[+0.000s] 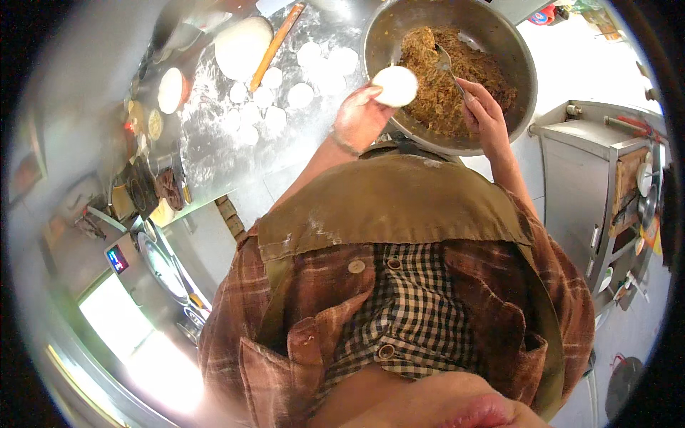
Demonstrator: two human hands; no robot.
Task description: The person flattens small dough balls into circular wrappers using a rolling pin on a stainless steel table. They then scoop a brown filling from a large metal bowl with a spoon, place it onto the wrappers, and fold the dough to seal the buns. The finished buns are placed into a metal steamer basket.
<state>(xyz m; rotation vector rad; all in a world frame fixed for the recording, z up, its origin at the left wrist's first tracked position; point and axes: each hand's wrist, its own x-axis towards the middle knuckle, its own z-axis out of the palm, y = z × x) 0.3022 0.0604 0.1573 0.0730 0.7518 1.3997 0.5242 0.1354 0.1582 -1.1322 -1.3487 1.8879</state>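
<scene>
A round white dough wrapper rests in my left hand, held at the near left rim of a large steel bowl. Brown shredded filling fills much of the bowl's bottom. My right hand grips the handle of a metal spoon, whose tip touches a raised lump of the filling. On the floured metal worktop to the left lie several dough rounds, a wooden rolling pin and a large pale mass of dough.
A white bowl stands toward the worktop's left side, near smaller dishes. Right of me is a metal cabinet with a wooden board and utensils at its side. A phone-like lit display shows at lower left.
</scene>
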